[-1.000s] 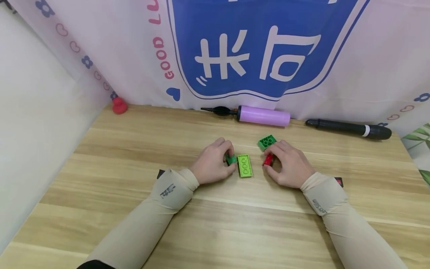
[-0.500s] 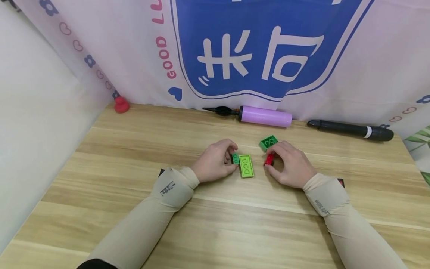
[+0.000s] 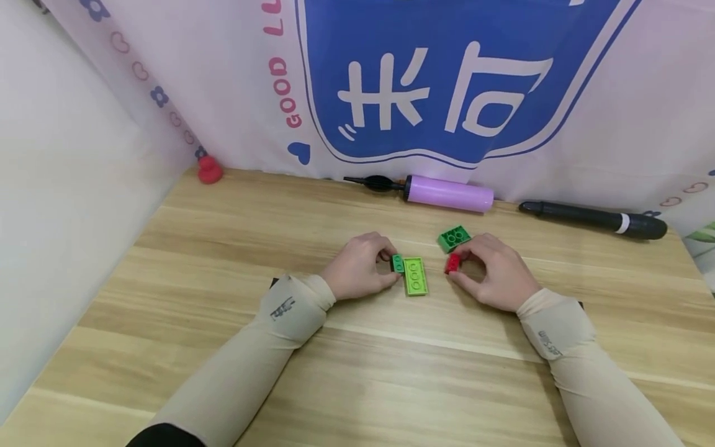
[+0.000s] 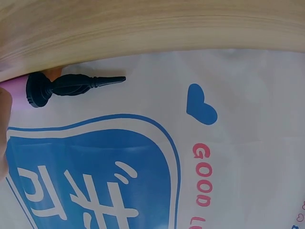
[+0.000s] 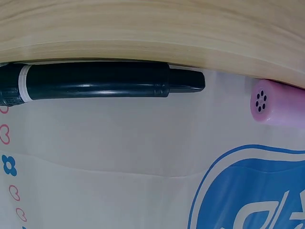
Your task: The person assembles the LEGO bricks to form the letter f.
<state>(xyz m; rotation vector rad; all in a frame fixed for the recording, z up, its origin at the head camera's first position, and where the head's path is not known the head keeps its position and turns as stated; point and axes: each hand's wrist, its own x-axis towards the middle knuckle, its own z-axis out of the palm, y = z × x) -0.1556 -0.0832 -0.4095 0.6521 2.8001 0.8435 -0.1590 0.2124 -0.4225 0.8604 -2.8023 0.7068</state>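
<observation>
On the wooden table, my left hand [image 3: 362, 267] pinches a small green toy brick [image 3: 397, 263] between thumb and fingers, studs facing up. Right beside that brick lies a longer lime-green brick [image 3: 415, 277], hollow underside up. My right hand [image 3: 496, 273] pinches a small red brick [image 3: 453, 263] by its ends, thumb at the near end. A darker green brick [image 3: 454, 238] rests upside down just beyond the right fingertips. The left wrist view catches only a sliver of the left hand [image 4: 4, 129] at its edge; no brick shows in either wrist view.
Along the table's back edge lie a purple hand pump [image 3: 449, 194] with a black nozzle and a black pump-like tube [image 3: 592, 218] with a white band. A small red figure [image 3: 209, 170] stands at the far left corner. A printed cloth [image 3: 223, 81] hangs behind.
The green brick in my left hand has turned and now shows its studs, beside the lime brick. My right hand keeps hold of the red brick. The head view has shifted slightly.
</observation>
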